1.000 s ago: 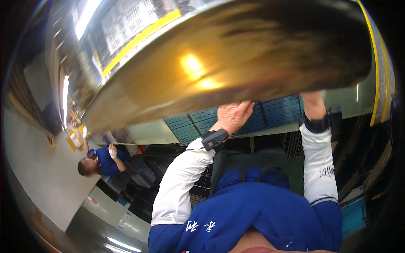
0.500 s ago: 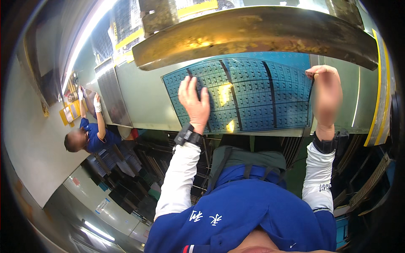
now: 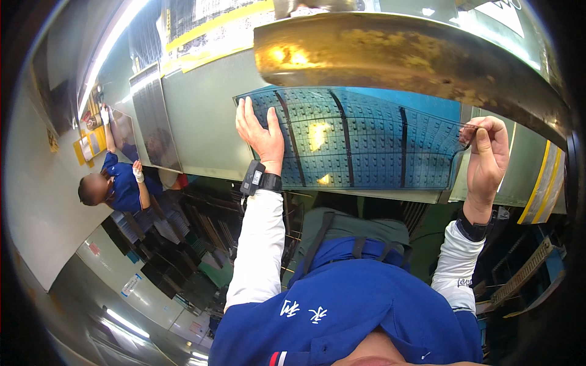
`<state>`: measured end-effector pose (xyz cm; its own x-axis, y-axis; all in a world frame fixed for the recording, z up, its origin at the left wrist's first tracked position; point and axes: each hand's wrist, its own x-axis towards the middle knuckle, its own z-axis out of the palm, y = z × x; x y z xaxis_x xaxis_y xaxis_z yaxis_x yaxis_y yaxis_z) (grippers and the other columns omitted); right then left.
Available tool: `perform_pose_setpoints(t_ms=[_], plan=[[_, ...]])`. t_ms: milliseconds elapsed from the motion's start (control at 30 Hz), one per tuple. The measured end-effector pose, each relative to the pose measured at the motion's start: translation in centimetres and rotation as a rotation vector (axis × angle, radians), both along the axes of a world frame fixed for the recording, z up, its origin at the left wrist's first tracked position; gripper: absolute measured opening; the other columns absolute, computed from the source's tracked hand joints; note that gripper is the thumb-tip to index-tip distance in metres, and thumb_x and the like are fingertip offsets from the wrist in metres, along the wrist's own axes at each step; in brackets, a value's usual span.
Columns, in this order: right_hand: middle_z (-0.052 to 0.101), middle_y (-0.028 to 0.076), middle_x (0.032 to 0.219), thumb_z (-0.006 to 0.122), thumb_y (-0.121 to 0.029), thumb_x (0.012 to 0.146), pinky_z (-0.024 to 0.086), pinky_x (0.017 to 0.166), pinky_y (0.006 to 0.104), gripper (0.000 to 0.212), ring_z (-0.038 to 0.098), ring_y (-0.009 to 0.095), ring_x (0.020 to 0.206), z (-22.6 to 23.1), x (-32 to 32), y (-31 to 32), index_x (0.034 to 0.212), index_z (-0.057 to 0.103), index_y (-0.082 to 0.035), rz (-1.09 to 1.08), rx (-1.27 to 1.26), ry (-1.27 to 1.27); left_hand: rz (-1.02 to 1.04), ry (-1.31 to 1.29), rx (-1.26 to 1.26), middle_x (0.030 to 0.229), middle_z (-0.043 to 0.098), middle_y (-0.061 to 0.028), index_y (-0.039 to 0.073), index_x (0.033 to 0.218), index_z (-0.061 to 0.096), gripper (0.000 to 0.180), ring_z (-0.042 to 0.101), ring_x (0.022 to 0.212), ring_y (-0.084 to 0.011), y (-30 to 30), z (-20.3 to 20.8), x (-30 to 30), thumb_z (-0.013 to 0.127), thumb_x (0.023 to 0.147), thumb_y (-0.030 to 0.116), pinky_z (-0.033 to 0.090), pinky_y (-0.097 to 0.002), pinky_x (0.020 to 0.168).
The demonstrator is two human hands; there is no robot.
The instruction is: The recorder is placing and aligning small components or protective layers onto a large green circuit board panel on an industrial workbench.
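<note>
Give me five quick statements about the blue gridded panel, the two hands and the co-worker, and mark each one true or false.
1. The left hand lies flat, fingers spread, on the blue gridded panel. True.
2. The right hand grips the panel's left edge. False: it pinches the panel's right edge near the upper corner.
3. A dark band sits on the left wrist. True.
4. The panel is a plain blue sheet with no markings. False: it has a fine grid pattern and dark strips running across it.
5. A co-worker in blue is off to the person's left, with one arm raised. True.
</note>
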<state>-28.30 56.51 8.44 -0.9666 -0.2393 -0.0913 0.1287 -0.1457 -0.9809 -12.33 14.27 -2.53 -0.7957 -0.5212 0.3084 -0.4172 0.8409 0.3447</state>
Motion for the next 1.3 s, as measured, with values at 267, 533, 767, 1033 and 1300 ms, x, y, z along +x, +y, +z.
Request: perform_pose_setpoints(t_ms=[267, 533, 767, 1033, 1300], plan=[[0.071, 0.007, 0.105, 0.058, -0.01, 0.109, 0.051, 0.082, 0.0299, 0.009, 0.066, 0.015, 0.093, -1.2, -1.6, -0.7, 0.114, 0.062, -0.004, -0.233, 0.117, -0.096, 0.02, 0.023, 0.036, 0.16, 0.043, -0.0223, 0.005, 0.156, 0.046, 0.073, 0.04, 0.146, -0.041, -0.7, -0.6, -0.4, 0.077, 0.093, 0.027, 0.029, -0.0537, 0.121], [0.074, 0.009, 0.106, 0.061, -0.01, 0.108, 0.056, 0.077, 0.0296, 0.01, 0.07, 0.015, 0.093, -9.4, -5.8, 0.0, 0.113, 0.063, -0.003, -0.284, 0.221, -0.154, 0.024, 0.047, 0.083, 0.163, 0.038, -0.0248, 0.005, 0.157, 0.045, 0.079, 0.037, 0.146, -0.0434, -0.9, -0.7, -0.6, 0.081, 0.09, 0.028, 0.029, -0.0554, 0.121], [0.074, 0.008, 0.104, 0.062, -0.009, 0.107, 0.055, 0.078, 0.0282, 0.009, 0.069, 0.014, 0.091, -10.6, -5.9, 0.3, 0.113, 0.063, -0.002, -0.286, 0.23, -0.112, 0.034, 0.035, 0.078, 0.161, 0.041, -0.0252, 0.005, 0.155, 0.047, 0.076, 0.037, 0.147, -0.0415, -0.6, -0.5, -0.6, 0.082, 0.09, 0.024, 0.031, -0.053, 0.121], [0.075, 0.006, 0.101, 0.064, -0.012, 0.107, 0.051, 0.072, 0.0247, 0.009, 0.066, 0.011, 0.083, -10.9, -6.2, 0.3, 0.112, 0.064, -0.004, -0.265, 0.242, -0.159, 0.033, 0.048, 0.105, 0.161, 0.041, -0.0243, 0.004, 0.153, 0.049, 0.077, 0.038, 0.145, -0.0423, -0.9, -0.6, -0.4, 0.083, 0.088, 0.027, 0.03, -0.0543, 0.121], [0.073, 0.006, 0.1, 0.063, -0.011, 0.107, 0.05, 0.071, 0.0233, 0.008, 0.064, 0.01, 0.08, -11.6, -5.9, 0.6, 0.112, 0.064, -0.005, -0.232, 0.208, -0.17, 0.056, 0.025, 0.051, 0.158, 0.047, -0.0176, 0.01, 0.155, 0.05, 0.067, 0.043, 0.138, -0.0398, -3.0, -0.3, -0.9, 0.075, 0.094, 0.022, 0.033, -0.0529, 0.117]])
